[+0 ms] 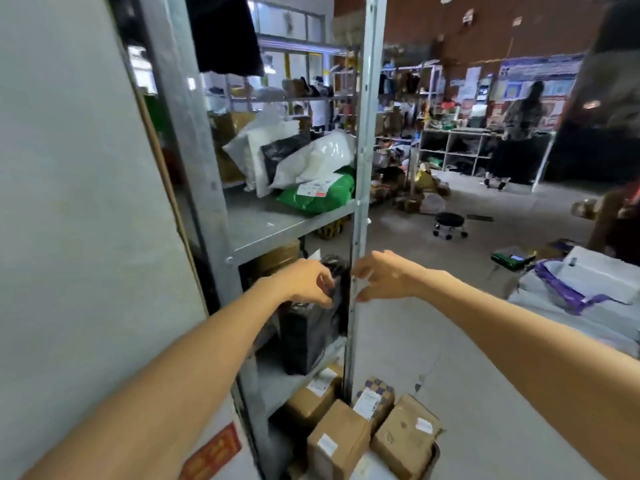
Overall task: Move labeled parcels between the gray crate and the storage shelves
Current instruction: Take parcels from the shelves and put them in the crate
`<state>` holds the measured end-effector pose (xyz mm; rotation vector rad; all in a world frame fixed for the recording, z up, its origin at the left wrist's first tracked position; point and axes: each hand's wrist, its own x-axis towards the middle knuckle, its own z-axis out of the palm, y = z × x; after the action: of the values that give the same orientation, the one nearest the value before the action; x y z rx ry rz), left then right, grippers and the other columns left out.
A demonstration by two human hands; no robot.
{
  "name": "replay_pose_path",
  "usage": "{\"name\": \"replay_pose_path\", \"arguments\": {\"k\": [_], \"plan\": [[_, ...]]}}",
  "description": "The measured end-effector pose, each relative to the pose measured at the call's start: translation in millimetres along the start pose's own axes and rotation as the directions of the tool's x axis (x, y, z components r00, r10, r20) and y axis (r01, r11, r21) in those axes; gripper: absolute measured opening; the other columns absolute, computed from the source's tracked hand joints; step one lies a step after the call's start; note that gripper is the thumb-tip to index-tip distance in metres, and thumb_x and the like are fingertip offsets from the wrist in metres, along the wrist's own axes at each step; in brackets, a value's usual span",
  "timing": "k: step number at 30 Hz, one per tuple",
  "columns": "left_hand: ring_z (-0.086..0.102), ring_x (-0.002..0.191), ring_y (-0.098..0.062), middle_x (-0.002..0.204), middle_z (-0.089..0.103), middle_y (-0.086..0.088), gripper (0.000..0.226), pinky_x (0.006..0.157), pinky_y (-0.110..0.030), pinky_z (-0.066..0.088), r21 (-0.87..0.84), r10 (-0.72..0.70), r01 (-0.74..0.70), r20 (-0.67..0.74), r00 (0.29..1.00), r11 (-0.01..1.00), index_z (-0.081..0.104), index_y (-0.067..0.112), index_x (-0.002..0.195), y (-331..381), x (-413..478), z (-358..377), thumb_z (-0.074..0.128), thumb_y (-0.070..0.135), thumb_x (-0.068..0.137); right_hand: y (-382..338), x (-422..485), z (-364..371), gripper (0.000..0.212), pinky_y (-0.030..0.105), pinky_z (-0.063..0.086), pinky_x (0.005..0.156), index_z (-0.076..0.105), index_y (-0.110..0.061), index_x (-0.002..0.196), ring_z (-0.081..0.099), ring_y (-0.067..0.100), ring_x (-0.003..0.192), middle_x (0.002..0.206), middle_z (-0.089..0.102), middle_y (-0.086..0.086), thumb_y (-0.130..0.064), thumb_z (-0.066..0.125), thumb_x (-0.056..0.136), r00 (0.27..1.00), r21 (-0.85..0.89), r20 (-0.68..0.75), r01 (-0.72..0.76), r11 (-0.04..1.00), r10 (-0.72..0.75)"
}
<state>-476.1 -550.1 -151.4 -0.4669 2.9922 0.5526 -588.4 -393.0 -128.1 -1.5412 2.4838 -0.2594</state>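
A black plastic-wrapped parcel [308,337] stands on the lower shelf of a grey metal rack [277,230]. My left hand [304,282] grips its crumpled top. My right hand [381,275] reaches in from the right beside the rack's front post [360,188], fingers curled near the parcel's upper right; I cannot tell whether it holds it. Brown cardboard parcels [339,441] with white labels fill the gray crate [433,455] at the bottom. On the shelf above lie a green bag [322,199] and white and black bags [311,157].
A white panel [79,220] closes off the left side. To the right are open concrete floor, a black rolling stool [449,225] and white bags with purple tape [581,285]. A person [519,133] stands at a far counter among more shelving.
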Motion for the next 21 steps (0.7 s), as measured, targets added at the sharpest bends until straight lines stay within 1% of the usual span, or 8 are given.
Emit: {"name": "replay_pose_path", "arguments": {"k": [3, 5, 7, 9, 12, 15, 18, 21], "plan": [[0.063, 0.092, -0.016, 0.105, 0.070, 0.000, 0.043, 0.075, -0.024, 0.049, 0.032, -0.134, 0.136, -0.057, 0.989, 0.990, 0.069, 0.019, 0.112, -34, -66, -6, 0.079, 0.034, 0.073, -60, 7, 18, 0.039, 0.034, 0.051, 0.071, 0.067, -0.016, 0.107, 0.059, 0.023, 0.082, 0.095, 0.067, 0.001, -0.031, 0.076, 0.072, 0.983, -0.053, 0.018, 0.185, 0.981, -0.185], [0.062, 0.089, -0.014, 0.106, 0.069, 0.001, 0.044, 0.069, -0.018, 0.045, 0.019, -0.221, 0.224, -0.094, 0.971, 0.974, 0.068, 0.019, 0.115, -58, -118, -13, 0.078, 0.032, 0.075, -105, 8, 29, 0.046, 0.027, 0.044, 0.073, 0.063, -0.018, 0.116, 0.058, 0.019, 0.089, 0.106, 0.065, -0.001, -0.033, 0.076, 0.074, 0.956, -0.053, 0.044, 0.291, 0.955, -0.289], [0.063, 0.092, -0.016, 0.107, 0.069, 0.000, 0.045, 0.078, -0.025, 0.051, -0.034, -0.325, 0.323, -0.119, 0.938, 0.946, 0.067, 0.018, 0.117, -81, -176, -17, 0.078, 0.032, 0.075, -155, 7, 40, 0.055, 0.025, 0.044, 0.080, 0.058, -0.019, 0.128, 0.059, 0.018, 0.104, 0.121, 0.062, -0.002, -0.033, 0.076, 0.077, 0.921, -0.041, 0.074, 0.387, 0.921, -0.383], [0.062, 0.095, -0.017, 0.111, 0.067, -0.001, 0.046, 0.089, -0.033, 0.052, -0.066, -0.435, 0.430, -0.124, 0.892, 0.900, 0.065, 0.018, 0.118, -100, -239, -20, 0.077, 0.033, 0.076, -210, 3, 52, 0.060, 0.027, 0.047, 0.090, 0.054, -0.020, 0.133, 0.058, 0.017, 0.110, 0.128, 0.059, -0.003, -0.033, 0.076, 0.080, 0.881, -0.009, 0.111, 0.464, 0.886, -0.460], [0.061, 0.095, -0.016, 0.112, 0.065, 0.000, 0.046, 0.090, -0.033, 0.052, -0.084, -0.578, 0.572, -0.141, 0.804, 0.816, 0.064, 0.019, 0.118, -117, -338, -25, 0.077, 0.034, 0.077, -295, -11, 72, 0.061, 0.029, 0.047, 0.094, 0.053, -0.022, 0.133, 0.055, 0.016, 0.111, 0.127, 0.058, -0.003, -0.035, 0.077, 0.079, 0.813, 0.022, 0.160, 0.563, 0.826, -0.559], [0.061, 0.095, -0.015, 0.107, 0.064, 0.002, 0.046, 0.085, -0.030, 0.052, -0.103, -0.694, 0.688, -0.187, 0.696, 0.718, 0.064, 0.018, 0.119, -125, -441, -26, 0.077, 0.034, 0.077, -380, -37, 90, 0.062, 0.029, 0.046, 0.094, 0.053, -0.020, 0.132, 0.055, 0.017, 0.113, 0.127, 0.057, -0.001, -0.033, 0.079, 0.078, 0.697, 0.055, 0.201, 0.693, 0.718, -0.688], [0.062, 0.089, -0.011, 0.107, 0.069, 0.000, 0.043, 0.074, -0.022, 0.048, -0.161, -0.794, 0.783, -0.230, 0.562, 0.601, 0.067, 0.014, 0.117, -120, -547, -22, 0.078, 0.031, 0.079, -462, -76, 112, 0.056, 0.033, 0.047, 0.093, 0.057, -0.011, 0.128, 0.057, 0.024, 0.111, 0.123, 0.060, 0.008, -0.033, 0.075, 0.080, 0.528, 0.024, 0.255, 0.834, 0.552, -0.810], [0.063, 0.102, -0.016, 0.117, 0.066, -0.002, 0.045, 0.083, -0.023, 0.047, -0.255, -0.891, 0.859, -0.224, 0.394, 0.444, 0.063, 0.014, 0.123, -105, -646, -8, 0.075, 0.030, 0.083, -538, -118, 138, 0.052, 0.028, 0.044, 0.082, 0.060, -0.008, 0.120, 0.059, 0.027, 0.108, 0.116, 0.063, 0.009, -0.033, 0.075, 0.078, 0.352, 0.044, 0.286, 0.924, 0.379, -0.891]]}}
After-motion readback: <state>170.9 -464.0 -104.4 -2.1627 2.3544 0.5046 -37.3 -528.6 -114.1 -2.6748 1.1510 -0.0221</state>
